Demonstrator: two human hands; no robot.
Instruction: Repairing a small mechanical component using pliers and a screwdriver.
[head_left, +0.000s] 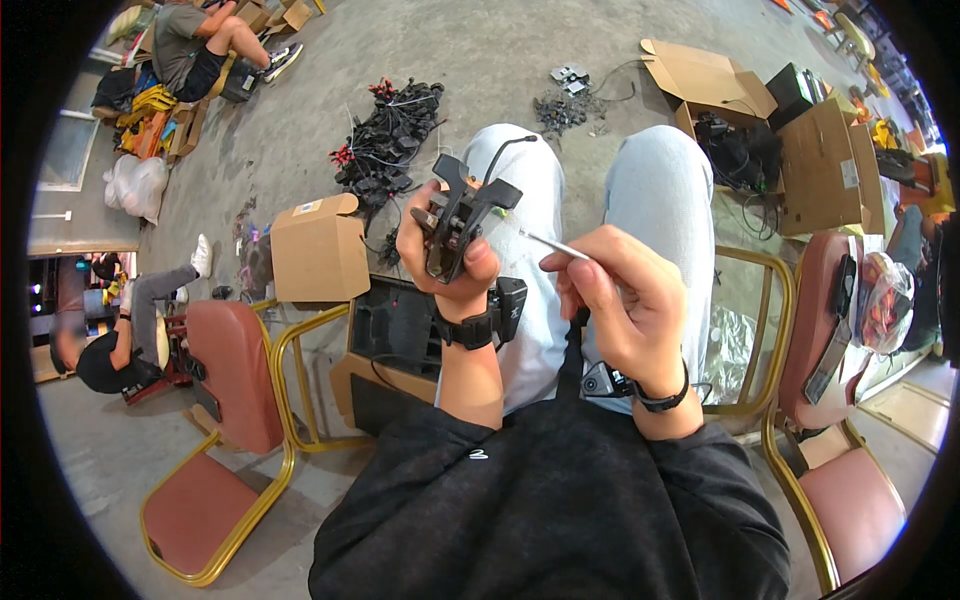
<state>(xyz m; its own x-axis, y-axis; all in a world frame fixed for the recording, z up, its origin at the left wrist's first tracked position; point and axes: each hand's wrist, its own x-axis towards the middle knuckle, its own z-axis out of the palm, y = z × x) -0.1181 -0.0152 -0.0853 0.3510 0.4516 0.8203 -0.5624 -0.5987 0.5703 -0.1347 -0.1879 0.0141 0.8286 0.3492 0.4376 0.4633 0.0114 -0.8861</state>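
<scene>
My left hand [462, 290] is closed around a black plastic device [458, 222] with two flared arms at its top, held up above my left thigh. From behind it a thin black cable [507, 150] curves up and ends in a small plug. Between the thumb and fingers of my right hand [630, 300] is a slim silver tool [552, 243], shaped like a small screwdriver. Its tip points left towards the device and stays apart from it. Its handle end is hidden in my fingers. Both wrists wear black straps, each with a small camera-like unit.
Beyond my knees, a heap of black parts and cables [390, 140] and a smaller pile of dark bits [570, 112] lie on the floor. An open carton [715, 80] stands right of them. Red-padded chairs [235, 375] flank me. Two other people sit at left.
</scene>
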